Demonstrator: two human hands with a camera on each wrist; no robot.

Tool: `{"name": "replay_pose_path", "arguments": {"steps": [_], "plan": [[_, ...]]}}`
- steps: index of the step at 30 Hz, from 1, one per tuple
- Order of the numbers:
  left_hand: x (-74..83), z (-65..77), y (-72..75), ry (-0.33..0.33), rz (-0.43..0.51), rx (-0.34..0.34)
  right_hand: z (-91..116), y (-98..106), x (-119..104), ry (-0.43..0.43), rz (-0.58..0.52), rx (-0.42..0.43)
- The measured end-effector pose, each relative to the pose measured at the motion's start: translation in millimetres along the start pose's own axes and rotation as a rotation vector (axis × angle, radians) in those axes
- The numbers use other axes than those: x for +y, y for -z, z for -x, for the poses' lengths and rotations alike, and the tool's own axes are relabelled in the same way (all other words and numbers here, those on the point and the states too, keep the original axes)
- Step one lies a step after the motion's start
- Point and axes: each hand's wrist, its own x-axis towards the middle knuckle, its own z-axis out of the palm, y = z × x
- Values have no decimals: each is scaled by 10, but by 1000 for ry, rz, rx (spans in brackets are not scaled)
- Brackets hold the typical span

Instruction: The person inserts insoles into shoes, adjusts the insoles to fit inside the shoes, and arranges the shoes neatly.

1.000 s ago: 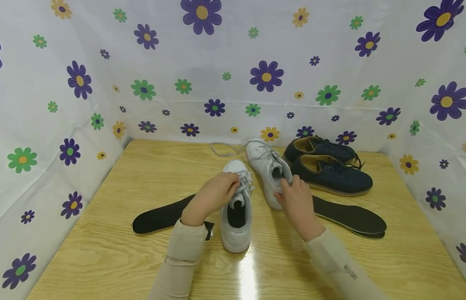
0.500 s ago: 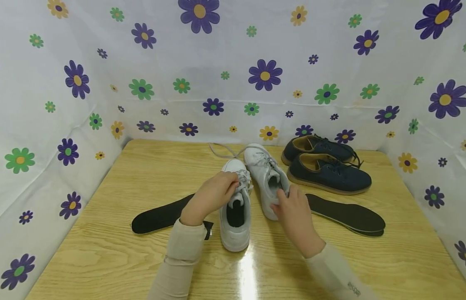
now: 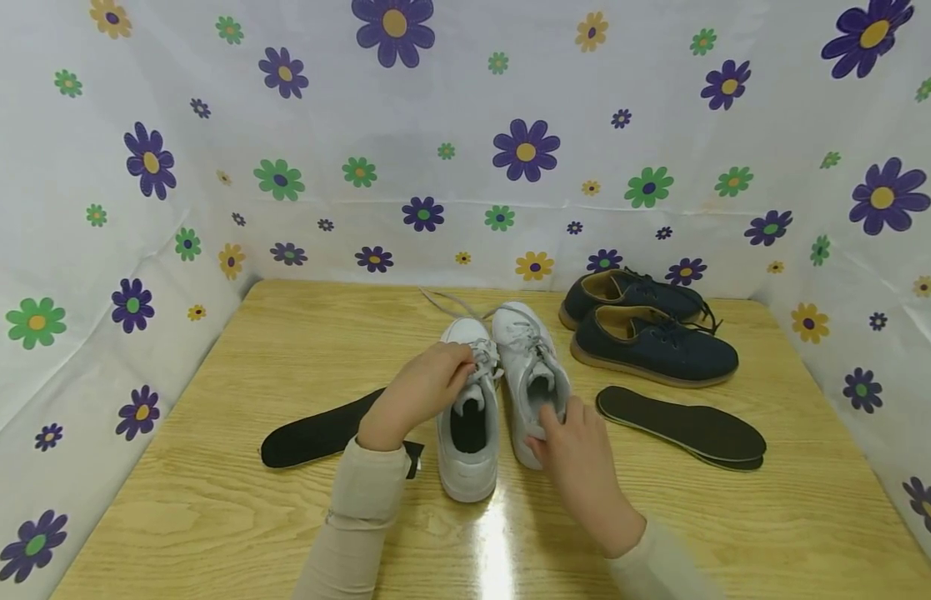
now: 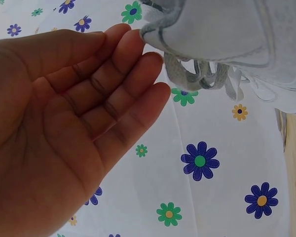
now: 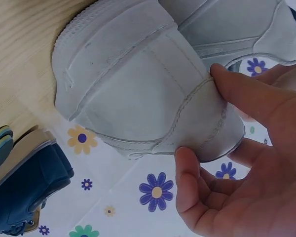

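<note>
Two white sneakers stand side by side at the table's middle, toes pointing away. Beside the laces of the left white sneaker (image 3: 468,471), my left hand (image 3: 418,392) hovers with its fingers loosely bent. In the left wrist view its fingertips (image 4: 155,91) are at the shoe's edge, with nothing between thumb and fingers; whether they touch it I cannot tell. My right hand (image 3: 581,471) grips the heel collar of the right white sneaker (image 5: 133,89), thumb on one side and fingers around the other. That shoe's inside looks pale grey; the left one's is black.
A black insole (image 3: 315,435) lies left, partly behind my left forearm, near a small black piece (image 3: 413,458). Two stacked dark insoles (image 3: 686,425) lie right. Navy shoes (image 3: 660,348) stand at the back right. A loose grey lace (image 3: 450,302) trails behind the sneakers. Flowered cloth (image 3: 435,125) encloses the wooden table.
My right hand has drawn the right sneaker nearer and leftward, so it now sits close alongside the left one. The left hand has stayed nearly still.
</note>
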Motion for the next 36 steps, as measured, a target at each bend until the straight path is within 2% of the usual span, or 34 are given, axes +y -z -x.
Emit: {"name": "replay_pose_path", "arguments": {"steps": [5, 12, 18, 24, 36], "plan": [[-1, 13, 6, 11, 7, -5, 66, 57, -50, -19, -40, -42], [-15, 32, 28, 27, 34, 10, 145, 116, -111, -165, -209, -160], [-47, 48, 50, 17, 41, 36, 180, 125, -152, -205, -340, -174], [-103, 54, 62, 11, 36, 70, 215, 103, -173, -187, -338, -140], [-116, 70, 106, 18, 37, 81, 247, 82, -252, -186, -328, -112]]}}
